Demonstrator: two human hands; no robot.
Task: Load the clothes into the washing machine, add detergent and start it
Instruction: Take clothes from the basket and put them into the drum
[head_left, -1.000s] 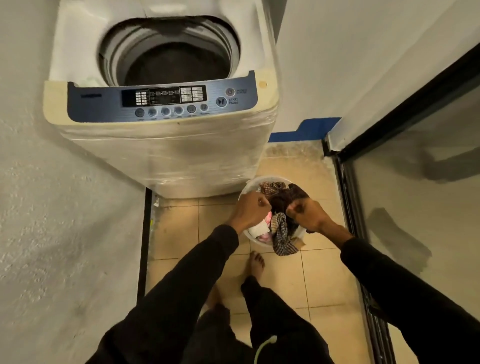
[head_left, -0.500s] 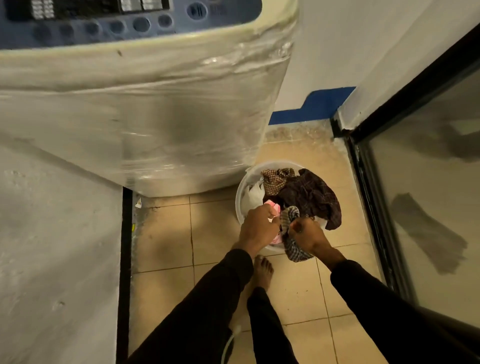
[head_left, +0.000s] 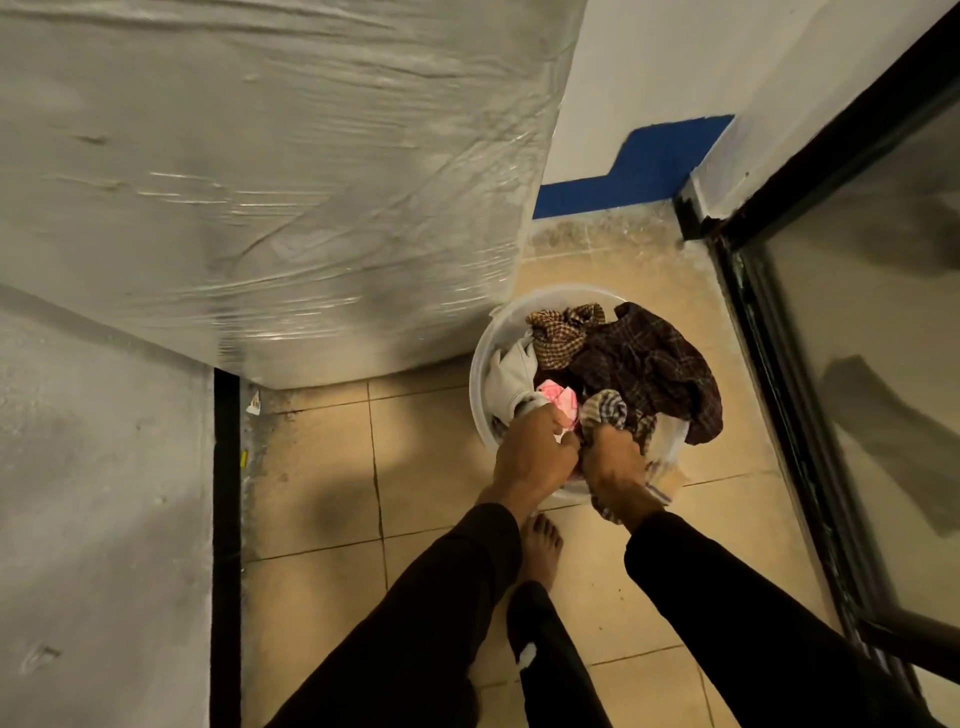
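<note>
Basin: round white plastic basin (head_left: 480, 364) on tan tiled floor (head_left: 322, 467), just beside plastic-wrapped white washing machine (head_left: 270, 182).
Clothes: crumpled heap of checked, dark plaid, white and pink clothes (head_left: 639, 358) piled in basin.
Left hand (head_left: 535, 457): clenched on white and pink cloth at the near rim.
Right hand (head_left: 615, 462): clenched on checked cloth, touching left hand.
Foot: bare foot (head_left: 540, 551) below basin.

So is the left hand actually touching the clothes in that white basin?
Touching. The head view shows the left hand gripping white cloth inside the basin.
</note>
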